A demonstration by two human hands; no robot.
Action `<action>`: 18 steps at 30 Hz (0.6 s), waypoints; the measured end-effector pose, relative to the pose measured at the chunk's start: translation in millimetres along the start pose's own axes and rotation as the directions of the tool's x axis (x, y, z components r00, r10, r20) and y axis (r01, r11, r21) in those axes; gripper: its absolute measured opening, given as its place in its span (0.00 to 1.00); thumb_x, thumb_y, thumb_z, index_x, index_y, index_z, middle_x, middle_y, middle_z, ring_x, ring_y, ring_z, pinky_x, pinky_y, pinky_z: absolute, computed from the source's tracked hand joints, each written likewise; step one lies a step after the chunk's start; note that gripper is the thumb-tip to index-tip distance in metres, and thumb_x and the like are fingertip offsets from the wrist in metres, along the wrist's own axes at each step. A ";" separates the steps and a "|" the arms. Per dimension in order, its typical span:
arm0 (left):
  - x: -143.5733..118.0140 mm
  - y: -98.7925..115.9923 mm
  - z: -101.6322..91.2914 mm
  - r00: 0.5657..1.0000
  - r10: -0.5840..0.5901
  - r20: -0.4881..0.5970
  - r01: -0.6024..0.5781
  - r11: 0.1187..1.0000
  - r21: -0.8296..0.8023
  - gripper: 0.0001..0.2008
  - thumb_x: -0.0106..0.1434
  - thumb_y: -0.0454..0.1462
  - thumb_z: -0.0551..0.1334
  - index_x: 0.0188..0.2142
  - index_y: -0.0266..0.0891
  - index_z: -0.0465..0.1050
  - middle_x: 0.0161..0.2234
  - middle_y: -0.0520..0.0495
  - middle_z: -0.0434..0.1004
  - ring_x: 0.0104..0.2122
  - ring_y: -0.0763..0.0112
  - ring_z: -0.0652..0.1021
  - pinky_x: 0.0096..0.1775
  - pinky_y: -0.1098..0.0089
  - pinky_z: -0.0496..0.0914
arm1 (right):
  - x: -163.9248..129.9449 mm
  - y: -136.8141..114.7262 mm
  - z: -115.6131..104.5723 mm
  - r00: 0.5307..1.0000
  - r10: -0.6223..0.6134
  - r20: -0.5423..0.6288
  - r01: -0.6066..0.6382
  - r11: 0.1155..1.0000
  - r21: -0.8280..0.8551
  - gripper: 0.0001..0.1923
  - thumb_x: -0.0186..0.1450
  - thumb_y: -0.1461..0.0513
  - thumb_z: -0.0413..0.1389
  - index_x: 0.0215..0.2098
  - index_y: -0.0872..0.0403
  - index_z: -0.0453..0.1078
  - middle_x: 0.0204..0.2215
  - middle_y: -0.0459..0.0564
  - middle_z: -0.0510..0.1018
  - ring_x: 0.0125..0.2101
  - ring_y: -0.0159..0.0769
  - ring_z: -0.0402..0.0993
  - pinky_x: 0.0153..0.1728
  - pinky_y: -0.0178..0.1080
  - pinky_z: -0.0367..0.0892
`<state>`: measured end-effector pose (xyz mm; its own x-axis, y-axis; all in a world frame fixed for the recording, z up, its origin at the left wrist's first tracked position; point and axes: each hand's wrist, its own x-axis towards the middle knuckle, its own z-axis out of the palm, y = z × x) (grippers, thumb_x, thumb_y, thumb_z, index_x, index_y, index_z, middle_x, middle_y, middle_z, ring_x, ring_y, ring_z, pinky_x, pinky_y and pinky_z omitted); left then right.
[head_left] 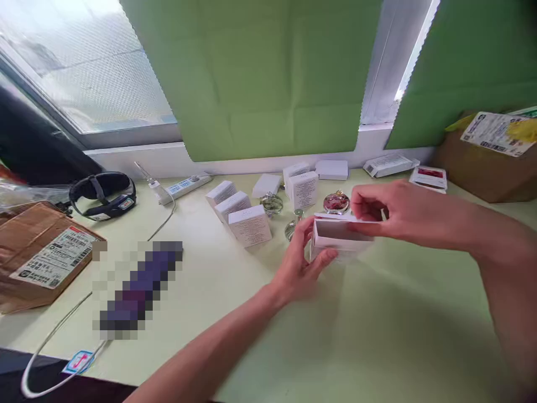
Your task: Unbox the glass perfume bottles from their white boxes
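Note:
Both my hands hold a small white open box (340,238) just above the pale green table (377,336). My left hand (302,264) grips its left end from below, thumb on the front wall. My right hand (392,211) pinches the box's upper right rim. The box's inside looks empty. Right behind it stands a round pink perfume bottle (336,202) with a gold rim. Two clear glass bottles (272,202) (293,224) stand a little to the left.
Several small white boxes (249,225) stand in a row left of the bottles, more at the back (302,189). A power strip (184,187) and cable lie at back left, a black headset (104,193) beyond. Cardboard parcels sit at far left (39,257) and back right (489,162).

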<state>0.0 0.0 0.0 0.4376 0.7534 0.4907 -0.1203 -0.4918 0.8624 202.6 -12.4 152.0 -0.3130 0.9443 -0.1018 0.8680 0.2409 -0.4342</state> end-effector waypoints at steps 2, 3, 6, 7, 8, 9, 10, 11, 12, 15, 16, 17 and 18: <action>-7.6 6.5 3.6 1.000 -0.010 -0.012 0.010 1.000 0.024 0.28 0.71 0.45 0.59 0.65 0.48 0.50 0.61 0.41 0.61 0.59 0.57 0.67 0.60 0.57 0.63 | -1.1 5.0 3.6 0.998 -0.012 0.055 0.014 0.999 -0.035 0.13 0.65 0.50 0.58 0.35 0.48 0.63 0.26 0.41 0.71 0.23 0.31 0.61 0.23 0.36 0.53; -10.9 9.0 5.4 1.000 -0.011 -0.022 0.011 0.999 0.031 0.27 0.71 0.45 0.58 0.65 0.48 0.50 0.60 0.41 0.61 0.58 0.58 0.67 0.60 0.57 0.63 | -1.5 7.4 5.4 0.997 -0.025 0.074 0.029 0.998 -0.050 0.13 0.65 0.49 0.58 0.36 0.48 0.63 0.25 0.41 0.71 0.22 0.31 0.60 0.22 0.36 0.52; -17.5 12.1 10.7 0.997 0.007 -0.072 -0.006 1.000 0.022 0.22 0.73 0.46 0.55 0.63 0.48 0.52 0.55 0.43 0.63 0.52 0.61 0.69 0.55 0.61 0.66 | -1.7 11.9 11.1 0.990 -0.097 0.099 0.105 0.991 -0.085 0.14 0.66 0.46 0.55 0.40 0.46 0.65 0.24 0.41 0.71 0.20 0.31 0.60 0.20 0.36 0.51; -18.9 12.1 12.4 0.996 0.015 -0.089 -0.014 1.000 0.014 0.21 0.73 0.46 0.54 0.62 0.48 0.52 0.53 0.44 0.64 0.49 0.63 0.69 0.52 0.62 0.67 | -1.8 12.0 13.1 0.987 -0.127 0.098 0.136 0.987 -0.091 0.14 0.67 0.47 0.54 0.40 0.47 0.66 0.24 0.41 0.72 0.19 0.31 0.61 0.20 0.36 0.51; -20.0 12.0 14.1 0.994 0.023 -0.107 -0.022 1.000 0.008 0.21 0.72 0.47 0.54 0.61 0.48 0.53 0.51 0.44 0.64 0.48 0.64 0.69 0.51 0.63 0.67 | -2.2 11.2 15.2 0.983 -0.156 0.099 0.166 0.981 -0.098 0.12 0.68 0.48 0.54 0.40 0.47 0.67 0.24 0.42 0.72 0.19 0.31 0.61 0.19 0.36 0.51; -21.0 11.8 15.7 0.991 0.027 -0.127 -0.027 1.000 0.005 0.21 0.72 0.48 0.54 0.60 0.47 0.54 0.50 0.45 0.64 0.47 0.64 0.69 0.49 0.63 0.67 | -2.9 9.6 17.4 0.978 -0.184 0.099 0.195 0.975 -0.107 0.11 0.68 0.50 0.54 0.39 0.47 0.67 0.24 0.42 0.72 0.19 0.30 0.62 0.19 0.35 0.51; -22.0 11.8 17.1 0.989 0.026 -0.147 -0.026 1.000 0.003 0.20 0.72 0.49 0.54 0.59 0.47 0.54 0.49 0.45 0.64 0.46 0.64 0.69 0.49 0.64 0.67 | -4.1 7.5 19.8 0.972 -0.213 0.099 0.224 0.967 -0.120 0.09 0.68 0.52 0.54 0.37 0.48 0.66 0.23 0.41 0.72 0.18 0.30 0.62 0.19 0.35 0.51; -23.0 12.0 18.3 0.986 0.024 -0.166 -0.024 1.000 0.005 0.20 0.72 0.48 0.53 0.59 0.46 0.55 0.49 0.44 0.64 0.46 0.64 0.69 0.48 0.64 0.67 | -5.6 5.1 22.2 0.966 -0.242 0.095 0.253 0.958 -0.138 0.07 0.68 0.54 0.55 0.35 0.48 0.65 0.22 0.41 0.72 0.18 0.29 0.62 0.19 0.35 0.50; -23.9 12.4 19.2 0.983 0.023 -0.181 -0.021 1.000 0.011 0.19 0.73 0.48 0.53 0.59 0.46 0.55 0.49 0.44 0.64 0.45 0.64 0.69 0.48 0.64 0.67 | -7.3 2.7 24.7 0.959 -0.271 0.079 0.280 0.946 -0.160 0.08 0.67 0.56 0.56 0.33 0.49 0.64 0.21 0.40 0.71 0.17 0.29 0.60 0.19 0.35 0.48; -25.7 13.3 19.6 0.978 0.068 -0.198 -0.056 0.996 0.069 0.17 0.73 0.44 0.53 0.59 0.46 0.56 0.50 0.44 0.63 0.46 0.64 0.67 0.50 0.63 0.65 | -11.6 -1.7 32.1 0.950 -0.313 -0.025 0.299 0.926 -0.230 0.09 0.68 0.55 0.56 0.34 0.49 0.62 0.21 0.39 0.70 0.17 0.29 0.60 0.19 0.35 0.46; -25.8 13.2 19.1 0.975 0.105 -0.198 -0.087 0.991 0.099 0.18 0.73 0.43 0.53 0.59 0.46 0.57 0.51 0.43 0.62 0.47 0.63 0.67 0.51 0.63 0.64 | -11.7 -1.7 34.2 0.948 -0.312 -0.067 0.288 0.926 -0.246 0.08 0.68 0.54 0.56 0.36 0.48 0.62 0.22 0.40 0.71 0.18 0.30 0.61 0.20 0.35 0.46; -25.7 12.8 18.4 0.971 0.142 -0.195 -0.118 0.985 0.127 0.18 0.72 0.42 0.54 0.60 0.46 0.57 0.51 0.43 0.61 0.49 0.63 0.66 0.51 0.62 0.64 | -11.0 -1.1 36.2 0.947 -0.307 -0.098 0.274 0.927 -0.255 0.08 0.68 0.54 0.56 0.39 0.48 0.63 0.24 0.41 0.73 0.20 0.31 0.64 0.20 0.35 0.47; -25.5 12.2 17.6 0.966 0.175 -0.191 -0.147 0.977 0.152 0.19 0.72 0.42 0.54 0.60 0.46 0.56 0.51 0.43 0.61 0.49 0.62 0.65 0.52 0.62 0.64 | -9.4 -0.1 37.9 0.947 -0.300 -0.111 0.265 0.930 -0.255 0.10 0.67 0.55 0.57 0.42 0.48 0.63 0.27 0.42 0.75 0.21 0.32 0.66 0.21 0.35 0.48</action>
<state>3.1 -32.9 -4.1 0.2317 0.7250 0.6486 -0.0466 -0.6578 0.7518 190.8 -29.8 119.1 -0.5145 0.8471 0.1328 0.8226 0.5313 -0.2025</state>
